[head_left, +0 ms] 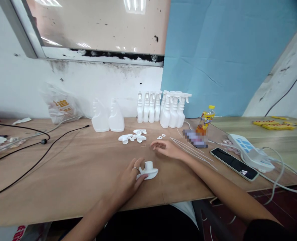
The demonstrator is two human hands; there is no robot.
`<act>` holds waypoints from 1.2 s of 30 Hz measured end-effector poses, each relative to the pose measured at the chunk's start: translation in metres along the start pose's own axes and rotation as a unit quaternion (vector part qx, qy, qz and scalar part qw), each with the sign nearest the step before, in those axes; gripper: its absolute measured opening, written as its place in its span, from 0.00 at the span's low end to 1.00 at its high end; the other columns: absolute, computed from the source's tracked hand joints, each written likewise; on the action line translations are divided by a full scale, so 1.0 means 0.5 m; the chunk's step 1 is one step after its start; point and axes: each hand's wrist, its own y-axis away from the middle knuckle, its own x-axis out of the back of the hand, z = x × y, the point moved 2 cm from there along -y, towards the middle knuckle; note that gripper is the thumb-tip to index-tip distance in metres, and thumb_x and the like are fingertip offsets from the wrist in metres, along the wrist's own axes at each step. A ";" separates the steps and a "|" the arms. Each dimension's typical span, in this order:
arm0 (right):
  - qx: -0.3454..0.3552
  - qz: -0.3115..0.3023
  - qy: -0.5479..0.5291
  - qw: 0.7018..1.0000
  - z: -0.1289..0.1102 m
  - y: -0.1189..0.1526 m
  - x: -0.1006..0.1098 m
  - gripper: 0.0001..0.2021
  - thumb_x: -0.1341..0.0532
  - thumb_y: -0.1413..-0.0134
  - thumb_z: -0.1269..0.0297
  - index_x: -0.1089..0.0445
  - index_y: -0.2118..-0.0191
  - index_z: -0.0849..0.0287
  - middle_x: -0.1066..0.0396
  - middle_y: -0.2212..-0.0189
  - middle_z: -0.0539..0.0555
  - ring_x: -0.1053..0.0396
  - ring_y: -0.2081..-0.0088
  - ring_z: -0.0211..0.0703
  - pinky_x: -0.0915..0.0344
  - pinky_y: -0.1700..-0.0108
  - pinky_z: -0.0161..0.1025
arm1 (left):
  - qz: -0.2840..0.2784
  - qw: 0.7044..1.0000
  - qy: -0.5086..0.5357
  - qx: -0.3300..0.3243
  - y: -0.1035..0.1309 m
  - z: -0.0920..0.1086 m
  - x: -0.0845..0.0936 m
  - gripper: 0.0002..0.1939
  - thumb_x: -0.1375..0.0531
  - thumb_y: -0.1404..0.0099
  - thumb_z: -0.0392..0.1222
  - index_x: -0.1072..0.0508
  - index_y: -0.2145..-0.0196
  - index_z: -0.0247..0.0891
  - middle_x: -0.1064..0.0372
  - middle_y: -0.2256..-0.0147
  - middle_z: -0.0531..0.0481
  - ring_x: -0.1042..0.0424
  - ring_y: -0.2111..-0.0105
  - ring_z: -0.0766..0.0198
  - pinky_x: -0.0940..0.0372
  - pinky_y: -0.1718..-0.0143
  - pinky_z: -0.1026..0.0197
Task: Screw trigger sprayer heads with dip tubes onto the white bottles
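Note:
My left hand (128, 176) grips a white trigger spray head (152, 173) low over the front of the table, its round collar facing up. My right hand (167, 149) reaches in from the right, fingers loosely bent and apart, with nothing visible in them. Just beyond its fingertips lie small white ring washers (159, 137). Thin white tubes (192, 149) are spread to the right of that hand. Three more spray heads (139, 138) rest on the table farther back.
Two white bottles without heads (117, 117) stand at the back left. Several bottles with spray heads (173, 110) stand against the wall. To the right are a drink bottle (205, 120), a phone (233, 164) and a power strip (250, 152). Black cables (53, 150) cross the left side.

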 end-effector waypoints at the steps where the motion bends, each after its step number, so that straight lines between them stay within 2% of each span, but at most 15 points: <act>1: -0.010 0.046 0.089 0.995 0.019 -0.002 0.011 0.16 0.45 0.42 0.74 0.29 0.50 0.60 0.26 0.55 0.59 0.29 0.52 0.51 0.35 0.47 0.51 | -0.005 1.000 0.008 -0.007 0.000 0.001 0.000 0.23 0.45 0.28 0.43 0.42 0.38 0.43 0.33 0.47 0.43 0.27 0.53 0.56 0.31 0.52 0.53; 3: -0.032 0.097 0.250 0.963 0.054 -0.004 0.027 0.18 0.45 0.42 0.75 0.29 0.47 0.61 0.30 0.49 0.63 0.35 0.46 0.56 0.40 0.44 0.55 | -0.022 0.999 0.005 -0.023 0.001 0.005 0.001 0.22 0.45 0.28 0.41 0.41 0.39 0.44 0.34 0.47 0.44 0.28 0.53 0.56 0.31 0.52 0.54; 5: -0.062 0.100 0.346 0.931 0.083 -0.005 0.033 0.19 0.44 0.38 0.71 0.32 0.42 0.61 0.35 0.44 0.66 0.41 0.43 0.61 0.42 0.44 0.58 | -0.042 0.998 -0.008 -0.039 0.001 0.008 0.002 0.21 0.45 0.28 0.40 0.41 0.39 0.45 0.35 0.46 0.45 0.28 0.52 0.56 0.31 0.52 0.54; 7: -0.084 0.092 0.387 0.914 0.100 -0.005 0.033 0.19 0.45 0.35 0.68 0.33 0.40 0.58 0.37 0.42 0.66 0.43 0.42 0.63 0.41 0.47 0.57 | -0.057 0.997 -0.015 -0.056 0.001 0.009 0.002 0.20 0.47 0.27 0.40 0.42 0.39 0.46 0.36 0.45 0.46 0.28 0.51 0.57 0.31 0.52 0.55; 10: -0.056 0.076 0.404 0.910 0.104 -0.007 0.026 0.15 0.45 0.33 0.67 0.28 0.45 0.54 0.35 0.43 0.63 0.42 0.44 0.60 0.43 0.48 0.54 | -0.068 0.995 -0.024 -0.074 0.003 0.011 0.002 0.20 0.48 0.26 0.40 0.44 0.39 0.47 0.35 0.44 0.47 0.29 0.50 0.56 0.32 0.51 0.54; 14: -0.005 0.049 0.383 0.922 0.091 -0.013 0.017 0.11 0.45 0.33 0.69 0.25 0.56 0.56 0.27 0.55 0.59 0.39 0.49 0.54 0.46 0.49 0.49 | -0.073 0.995 -0.029 -0.059 0.006 0.015 0.007 0.23 0.44 0.28 0.48 0.44 0.39 0.46 0.30 0.49 0.46 0.28 0.52 0.52 0.32 0.52 0.51; 17: 0.005 0.047 0.362 0.931 0.082 -0.015 0.013 0.10 0.44 0.34 0.71 0.25 0.58 0.57 0.26 0.60 0.57 0.37 0.51 0.51 0.46 0.50 0.46 | -0.069 0.997 -0.010 -0.035 0.006 0.018 0.011 0.19 0.46 0.26 0.49 0.41 0.41 0.45 0.29 0.49 0.47 0.28 0.51 0.53 0.33 0.52 0.52; 21: 0.008 0.059 0.312 0.948 0.077 -0.012 0.008 0.14 0.43 0.38 0.76 0.29 0.50 0.58 0.28 0.59 0.56 0.37 0.53 0.49 0.44 0.50 0.44 | -0.070 0.997 0.010 -0.016 0.002 0.018 0.011 0.19 0.46 0.26 0.48 0.41 0.41 0.45 0.29 0.49 0.47 0.27 0.51 0.55 0.34 0.52 0.55; 23: -0.001 0.071 0.313 0.947 0.078 -0.009 0.007 0.14 0.41 0.38 0.74 0.29 0.48 0.59 0.30 0.56 0.58 0.38 0.51 0.50 0.43 0.49 0.44 | -0.079 0.997 -0.004 -0.013 0.001 0.019 0.010 0.16 0.47 0.26 0.50 0.36 0.45 0.42 0.28 0.52 0.47 0.27 0.53 0.54 0.34 0.55 0.55; 26: -0.010 0.086 0.320 0.943 0.084 -0.007 0.009 0.08 0.40 0.37 0.71 0.26 0.55 0.59 0.32 0.55 0.59 0.39 0.49 0.52 0.43 0.49 0.46 | -0.092 0.995 -0.031 -0.013 -0.001 0.023 0.012 0.14 0.48 0.26 0.52 0.32 0.54 0.39 0.27 0.56 0.45 0.27 0.56 0.53 0.35 0.60 0.56; 30: -0.003 0.111 0.270 0.957 0.084 -0.011 0.018 0.04 0.38 0.41 0.74 0.27 0.62 0.60 0.30 0.58 0.58 0.37 0.52 0.50 0.43 0.48 0.46 | -0.093 0.995 -0.038 -0.018 -0.002 0.028 0.016 0.14 0.48 0.26 0.51 0.32 0.54 0.39 0.28 0.56 0.45 0.27 0.57 0.54 0.36 0.61 0.57; 33: -0.003 0.112 0.227 0.967 0.050 -0.005 0.014 0.03 0.38 0.41 0.74 0.30 0.65 0.60 0.29 0.65 0.54 0.33 0.60 0.45 0.39 0.55 0.41 | -0.091 0.995 -0.036 -0.024 -0.001 0.025 0.015 0.13 0.48 0.26 0.50 0.32 0.53 0.39 0.28 0.56 0.46 0.27 0.57 0.55 0.35 0.60 0.57; 36: 0.021 0.094 0.121 0.988 -0.026 0.026 -0.013 0.03 0.38 0.38 0.68 0.31 0.64 0.59 0.29 0.68 0.50 0.32 0.65 0.40 0.36 0.59 0.37 | -0.083 0.995 -0.034 -0.035 0.000 0.019 0.010 0.14 0.48 0.26 0.50 0.32 0.51 0.40 0.28 0.55 0.46 0.27 0.56 0.55 0.34 0.59 0.57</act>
